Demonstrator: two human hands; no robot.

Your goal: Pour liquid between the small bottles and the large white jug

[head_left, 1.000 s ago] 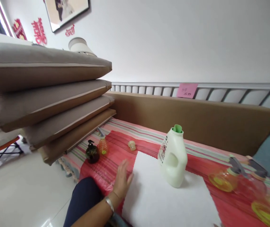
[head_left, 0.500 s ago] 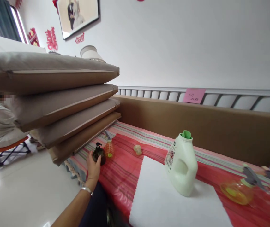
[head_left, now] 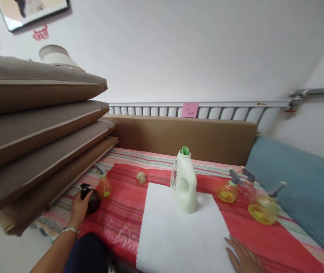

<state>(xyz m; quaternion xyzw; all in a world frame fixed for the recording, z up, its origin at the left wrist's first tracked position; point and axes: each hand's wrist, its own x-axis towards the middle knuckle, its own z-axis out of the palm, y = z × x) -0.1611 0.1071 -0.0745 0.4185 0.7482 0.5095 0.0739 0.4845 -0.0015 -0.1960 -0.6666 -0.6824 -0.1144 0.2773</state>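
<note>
At the left, my left hand (head_left: 79, 206) is wrapped round a small dark round pump bottle (head_left: 93, 201) on the red striped cloth. Just beyond it stands an orange-tinted clear spray bottle (head_left: 104, 185). A pale green jug (head_left: 187, 185) with a handle and a green piece in its mouth stands upright on a white sheet (head_left: 176, 239) with a zigzag edge. My right hand (head_left: 243, 256) lies at that sheet's right edge with its fingers stretched out, holding nothing. A beige cap (head_left: 141, 177) lies left of the jug.
Spray bottles with yellow liquid (head_left: 264, 208) and a pink spray bottle (head_left: 247, 191) stand at the right. Stacked grey-brown cushions (head_left: 42, 125) overhang the left side. A brown backrest (head_left: 179, 134) runs along the back, and a blue cushion (head_left: 298, 193) borders the right.
The view has swung right. My right hand has come into view at the sheet's right edge. My left hand stays on the dark pump bottle.
</note>
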